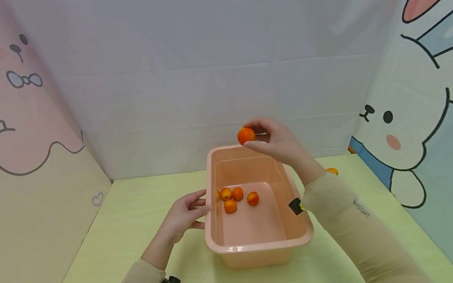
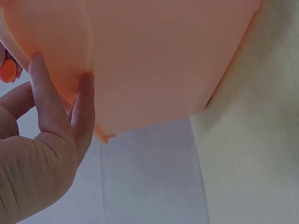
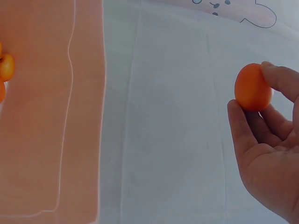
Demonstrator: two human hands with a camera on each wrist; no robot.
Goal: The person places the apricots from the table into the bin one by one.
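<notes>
My right hand (image 1: 277,141) pinches a small, smooth, egg-shaped orange fruit (image 1: 246,135) between thumb and fingertips, above the far rim of a peach plastic tub (image 1: 260,247). The right wrist view shows this fruit (image 3: 252,87) at the fingertips, apart from the tub. Several similar fruits (image 1: 230,205) lie on the tub's floor, mostly toward its left side. At the tub's left rim, my left hand (image 1: 182,215) holds the edge with its thumb. In the left wrist view, fingers (image 2: 83,112) of that hand rest against the outer wall under the lip.
The tub stands on a pale yellow-green table (image 1: 143,211). Another orange fruit (image 1: 332,171) shows partly behind the right sleeve. A whitish sheet (image 1: 204,71) hangs at the back, with cartoon-printed panels on both sides.
</notes>
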